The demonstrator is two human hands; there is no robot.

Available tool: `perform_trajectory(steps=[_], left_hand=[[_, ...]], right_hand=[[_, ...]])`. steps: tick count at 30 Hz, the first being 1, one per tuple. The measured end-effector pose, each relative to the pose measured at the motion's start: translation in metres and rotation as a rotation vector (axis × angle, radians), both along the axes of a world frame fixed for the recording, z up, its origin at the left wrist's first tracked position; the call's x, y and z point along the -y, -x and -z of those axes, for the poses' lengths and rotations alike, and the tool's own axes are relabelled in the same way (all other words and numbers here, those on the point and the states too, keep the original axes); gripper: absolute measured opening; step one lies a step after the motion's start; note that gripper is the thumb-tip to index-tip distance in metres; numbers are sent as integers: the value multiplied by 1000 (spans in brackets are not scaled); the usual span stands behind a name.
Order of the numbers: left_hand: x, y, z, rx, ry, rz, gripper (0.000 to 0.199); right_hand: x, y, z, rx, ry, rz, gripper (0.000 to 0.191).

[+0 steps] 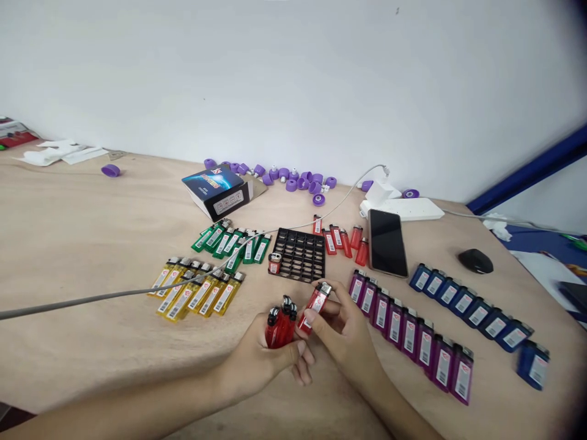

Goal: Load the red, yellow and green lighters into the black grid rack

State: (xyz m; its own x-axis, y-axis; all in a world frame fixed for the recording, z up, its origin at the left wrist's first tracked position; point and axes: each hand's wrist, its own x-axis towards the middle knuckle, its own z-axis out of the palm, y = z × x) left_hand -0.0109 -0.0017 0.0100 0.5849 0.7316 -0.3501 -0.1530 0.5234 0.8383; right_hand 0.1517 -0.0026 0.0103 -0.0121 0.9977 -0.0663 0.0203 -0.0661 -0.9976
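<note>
My left hand [270,360] is closed round several red lighters [281,324] with their metal tops up. Close beside it, my right hand [342,330] pinches a single red lighter [315,307] between thumb and fingers, its label facing up. Just beyond both hands lies a black gridded tray [300,253], with one red lighter [274,263] standing at its front left corner. More red lighters [342,238] lie right of the tray. Green lighters [232,244] and yellow lighters [197,290] lie to the left, purple lighters [409,333] and blue lighters [472,302] in rows to the right.
A blue box [217,189] stands open behind the green lighters, near scattered purple caps [291,184]. A phone [387,241], a white power strip [413,209] and a black mouse [476,261] lie at the right. A grey cable [114,294] crosses the table over some lighters.
</note>
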Motion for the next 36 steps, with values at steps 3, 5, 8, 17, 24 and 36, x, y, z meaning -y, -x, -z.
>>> perform_trajectory(steps=[3, 5, 8, 17, 24, 36], left_hand=[[2, 0, 2, -18, -50, -25, 52], [2, 2, 1, -75, -131, -79, 46], [-7, 12, -4, -298, -459, -193, 28], [-43, 42, -14, -806, -1061, -227, 69], [-41, 38, -7, -942, -1033, -116, 73], [-37, 38, -8, -999, -962, -99, 73]], right_hand=[[-3, -3, 0, -65, 39, -38, 44], [-9, -7, -1, -60, 31, 13, 42], [-23, -12, -1, -12, -54, 120, 40], [-90, 6, 6, 269, -318, 134, 30], [-108, 22, 7, 402, -399, 38, 25], [-103, 22, 8, 528, -524, -100, 28]])
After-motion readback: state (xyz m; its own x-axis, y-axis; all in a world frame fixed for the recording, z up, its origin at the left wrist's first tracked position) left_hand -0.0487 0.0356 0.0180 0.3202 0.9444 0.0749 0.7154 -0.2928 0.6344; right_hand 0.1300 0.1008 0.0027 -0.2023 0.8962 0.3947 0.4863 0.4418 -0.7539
